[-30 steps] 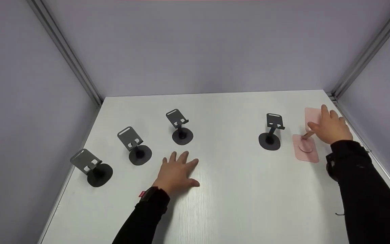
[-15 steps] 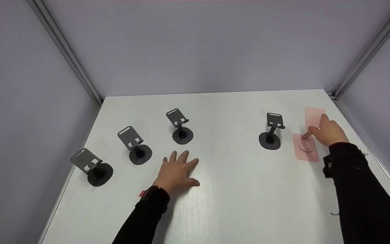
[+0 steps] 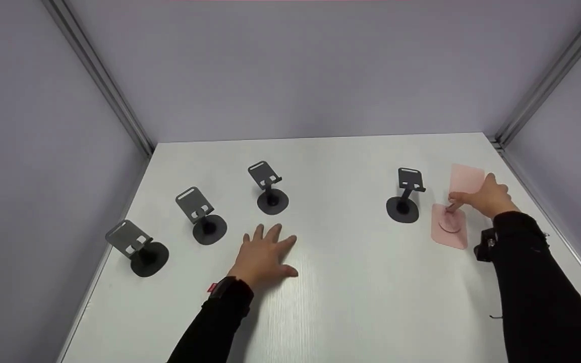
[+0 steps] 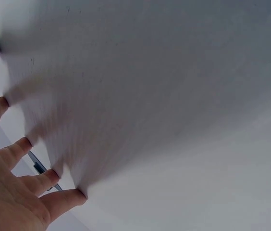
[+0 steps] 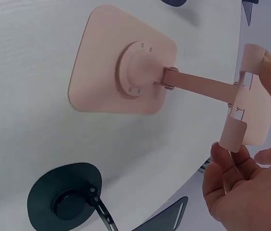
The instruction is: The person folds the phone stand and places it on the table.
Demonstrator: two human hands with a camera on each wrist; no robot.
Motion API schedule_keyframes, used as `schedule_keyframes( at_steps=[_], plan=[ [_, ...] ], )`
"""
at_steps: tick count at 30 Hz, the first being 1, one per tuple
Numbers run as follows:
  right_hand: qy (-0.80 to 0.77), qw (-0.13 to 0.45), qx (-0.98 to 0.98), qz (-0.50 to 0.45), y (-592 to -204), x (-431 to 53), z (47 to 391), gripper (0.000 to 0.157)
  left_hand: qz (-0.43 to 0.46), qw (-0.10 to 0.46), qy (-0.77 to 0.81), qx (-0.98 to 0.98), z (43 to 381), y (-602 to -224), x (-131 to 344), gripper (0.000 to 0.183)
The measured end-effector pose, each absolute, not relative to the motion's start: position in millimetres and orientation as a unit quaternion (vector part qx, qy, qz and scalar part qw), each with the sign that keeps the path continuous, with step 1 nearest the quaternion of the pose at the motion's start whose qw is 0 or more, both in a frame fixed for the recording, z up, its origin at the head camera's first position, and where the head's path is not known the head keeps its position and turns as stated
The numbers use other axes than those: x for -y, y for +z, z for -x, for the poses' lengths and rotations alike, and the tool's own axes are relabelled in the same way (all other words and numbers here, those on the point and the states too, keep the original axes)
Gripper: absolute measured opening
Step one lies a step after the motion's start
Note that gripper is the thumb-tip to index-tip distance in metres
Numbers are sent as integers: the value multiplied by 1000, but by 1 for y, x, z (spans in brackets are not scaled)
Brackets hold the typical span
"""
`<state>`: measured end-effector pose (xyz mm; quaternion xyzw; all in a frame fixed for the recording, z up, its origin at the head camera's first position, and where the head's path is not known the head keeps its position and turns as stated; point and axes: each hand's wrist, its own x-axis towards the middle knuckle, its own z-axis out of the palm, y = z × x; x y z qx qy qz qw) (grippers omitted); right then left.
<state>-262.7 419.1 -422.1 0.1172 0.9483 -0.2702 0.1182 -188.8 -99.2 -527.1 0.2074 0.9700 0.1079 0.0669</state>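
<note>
My right hand (image 3: 494, 197) grips the upper plate of a pink phone stand (image 3: 442, 233) at the right side of the table. In the right wrist view, the thumb and fingers of that hand (image 5: 255, 192) lie at opposite sides of the pink stand's (image 5: 97, 62) cradle, and its base is on or very near the tabletop. To its left stands a dark grey phone stand (image 3: 402, 209). My left hand (image 3: 260, 259) rests on the white table with fingers spread, holding nothing; the left wrist view shows its fingertips touching the surface.
On the left stand three more dark grey phone stands: a front one (image 3: 148, 259), a middle one (image 3: 209, 230) and a back one (image 3: 272, 202). The white table (image 3: 351, 302) has grey-white panels (image 3: 290, 70) behind and at both sides.
My right hand has closed onto the pink stand's plate. The stand has shifted slightly left and toward me, its plate tilting a little. My left hand has stayed put.
</note>
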Motion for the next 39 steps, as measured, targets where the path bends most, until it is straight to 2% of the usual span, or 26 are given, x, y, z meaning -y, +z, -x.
schedule_keyframes(
  at_steps=[3,8,11,20,31,39],
  plan=[
    [-286,116,-943,-123,-424,-419,263,121,-205,69,110,-970,189,-527,99,84],
    [-329,90,-932,-119,-424,-417,261,92,-204,69,107,-971,189,-526,99,85],
    [-340,84,-929,-121,-421,-415,259,81,-203,71,107,-971,189,-526,99,85],
    [-272,87,-952,-110,-417,-410,262,78,-204,73,105,-971,190,-527,99,85],
    [-265,12,-961,-80,-423,-406,263,52,-207,80,97,-970,189,-527,98,85],
    [-350,42,-928,-123,-420,-415,262,52,-203,86,110,-969,189,-525,99,85]
  ],
)
